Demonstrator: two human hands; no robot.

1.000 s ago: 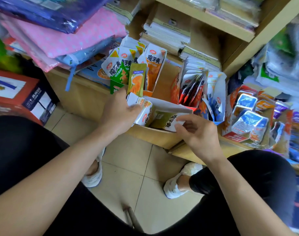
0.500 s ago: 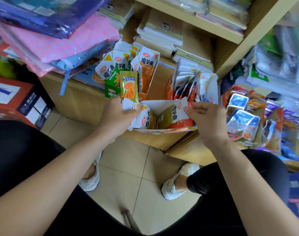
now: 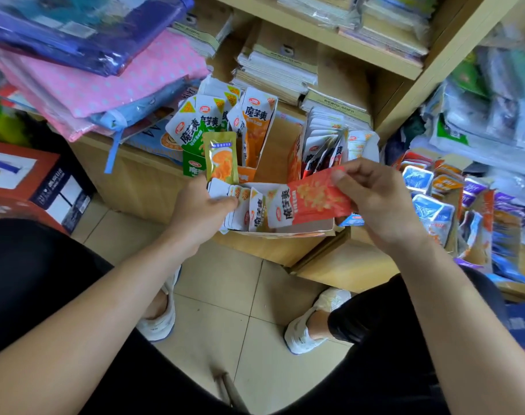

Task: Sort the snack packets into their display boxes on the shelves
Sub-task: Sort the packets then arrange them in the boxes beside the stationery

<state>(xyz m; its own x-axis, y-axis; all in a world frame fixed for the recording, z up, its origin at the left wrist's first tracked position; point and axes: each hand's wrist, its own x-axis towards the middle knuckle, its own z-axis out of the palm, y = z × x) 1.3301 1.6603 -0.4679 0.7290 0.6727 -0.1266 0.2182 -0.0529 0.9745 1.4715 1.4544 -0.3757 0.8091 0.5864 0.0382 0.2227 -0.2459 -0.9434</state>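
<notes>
Snack packets [image 3: 208, 121] are standing in open display boxes along the low wooden shelf [image 3: 141, 187], and one of them is being held in a hand. At the far left a red carton [image 3: 18, 181] is sitting beside the shelf, and pink dotted fabric packs [image 3: 105, 82] are lying on the shelf top. Next, a green display box [image 3: 192, 167] is holding white and green packets. A green-gold packet [image 3: 220, 158] is standing upright in front of it, right above the left hand [image 3: 199, 206]. This hand is gripping a bundle of white packets [image 3: 225, 190] at the left end of the front display box [image 3: 285, 233]. Its thumb is pressing on their faces and the other fingers are going behind them, out of sight. Whether they are also holding the green-gold packet, I cannot tell. Behind, an orange display box [image 3: 256, 139] is carrying orange packets. Toward the right, the right hand [image 3: 383, 205] is pinching a red packet [image 3: 312, 200] by its upper end, between the thumb and the curled fingers. That packet is hanging tilted over the right part of the front display box, in front of a red display box [image 3: 324, 151] full of packets. At the far right, blue and orange packets [image 3: 428, 205] are filling more boxes on the neighbouring shelf.
</notes>
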